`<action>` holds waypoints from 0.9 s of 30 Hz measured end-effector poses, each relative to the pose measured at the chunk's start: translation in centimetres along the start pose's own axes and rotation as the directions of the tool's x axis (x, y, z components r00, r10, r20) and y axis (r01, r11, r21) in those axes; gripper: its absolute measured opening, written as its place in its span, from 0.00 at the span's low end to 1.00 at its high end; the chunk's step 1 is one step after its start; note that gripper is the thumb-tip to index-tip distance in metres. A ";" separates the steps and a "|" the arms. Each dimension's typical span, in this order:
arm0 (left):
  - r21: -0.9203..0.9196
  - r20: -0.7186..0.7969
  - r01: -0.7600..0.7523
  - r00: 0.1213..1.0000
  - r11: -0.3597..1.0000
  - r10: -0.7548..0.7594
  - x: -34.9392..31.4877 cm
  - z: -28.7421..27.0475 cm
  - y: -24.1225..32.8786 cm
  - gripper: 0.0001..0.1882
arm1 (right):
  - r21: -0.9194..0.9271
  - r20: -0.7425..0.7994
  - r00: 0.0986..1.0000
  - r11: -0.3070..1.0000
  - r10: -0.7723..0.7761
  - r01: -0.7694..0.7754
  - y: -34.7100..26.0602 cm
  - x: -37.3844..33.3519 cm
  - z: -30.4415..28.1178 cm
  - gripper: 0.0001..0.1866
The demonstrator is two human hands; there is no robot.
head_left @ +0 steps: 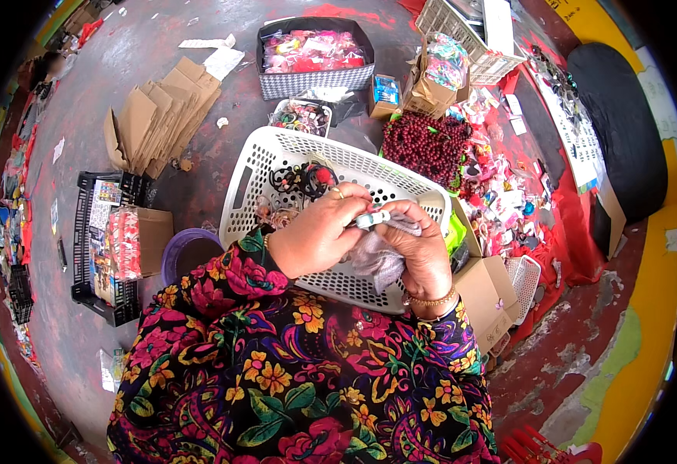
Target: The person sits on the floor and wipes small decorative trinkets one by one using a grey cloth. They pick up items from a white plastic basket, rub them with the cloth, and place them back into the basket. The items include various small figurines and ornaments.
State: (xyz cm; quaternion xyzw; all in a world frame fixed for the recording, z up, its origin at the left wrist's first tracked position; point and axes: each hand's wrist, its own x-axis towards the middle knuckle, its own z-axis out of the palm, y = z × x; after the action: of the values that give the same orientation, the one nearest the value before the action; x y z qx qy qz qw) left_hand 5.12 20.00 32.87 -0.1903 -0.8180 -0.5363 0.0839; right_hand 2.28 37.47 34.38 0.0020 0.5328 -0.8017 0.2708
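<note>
My left hand point(313, 234) and my right hand point(425, 254) meet over a white perforated plastic basket point(273, 143). Between their fingertips is a small white and pale green piece point(369, 220), too small to name. A soft grey cloth item point(377, 261) hangs from my right hand, bunched under its fingers and thumb. My left thumb and forefinger pinch the small piece from the other side. Inside the basket, toward its left end, lie black hair ties point(292, 179) with a red pompom point(324, 176) and some pale beaded bits point(275, 212).
Beyond the basket stands a checked fabric bin point(315, 80) of pink packets. Dark red beads point(427, 147) and loose trinkets point(501, 182) are heaped at right. To the left are flattened cardboard point(160, 116), a black crate point(83, 232) and a purple bucket point(174, 259). An opened carton point(487, 298) sits near my right forearm.
</note>
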 end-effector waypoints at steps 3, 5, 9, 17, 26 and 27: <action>-0.107 0.036 0.068 0.997 0.992 -0.064 0.1 -0.9 0.2 0.05 | 0.054 -0.008 1.000 0.998 0.013 -0.013 -0.2 0.0 -0.2 0.11; -0.378 0.123 0.179 0.982 0.908 -0.143 0.2 -1.1 0.1 0.05 | 0.051 0.006 1.000 0.999 0.013 -0.014 0.1 0.0 -0.6 0.12; -0.698 0.311 0.366 0.929 0.616 -0.200 0.0 -1.5 -0.2 0.06 | 0.016 0.002 0.999 0.999 -0.051 0.051 0.1 -0.1 -0.3 0.12; -0.728 0.616 0.578 0.787 0.368 -0.019 0.2 -2.6 -0.1 0.09 | -0.214 0.150 0.970 0.952 -0.191 0.220 -0.5 -0.8 0.2 0.12; -0.606 0.634 0.636 0.749 0.477 -0.193 0.0 -3.0 -0.2 0.09 | -0.201 0.098 0.978 0.959 -0.182 0.198 -0.6 -0.8 1.2 0.09; -0.647 0.583 0.602 0.786 0.467 -0.206 -0.2 -3.0 -0.3 0.09 | -0.160 0.049 0.979 0.966 -0.196 0.201 -0.7 -0.7 1.6 0.08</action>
State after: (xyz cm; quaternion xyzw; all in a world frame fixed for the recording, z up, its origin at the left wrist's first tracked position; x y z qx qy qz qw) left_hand 5.02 17.13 33.77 -0.1134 -0.4983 -0.7953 -0.3260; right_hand 3.05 36.62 35.84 -0.0866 0.5899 -0.7782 0.1972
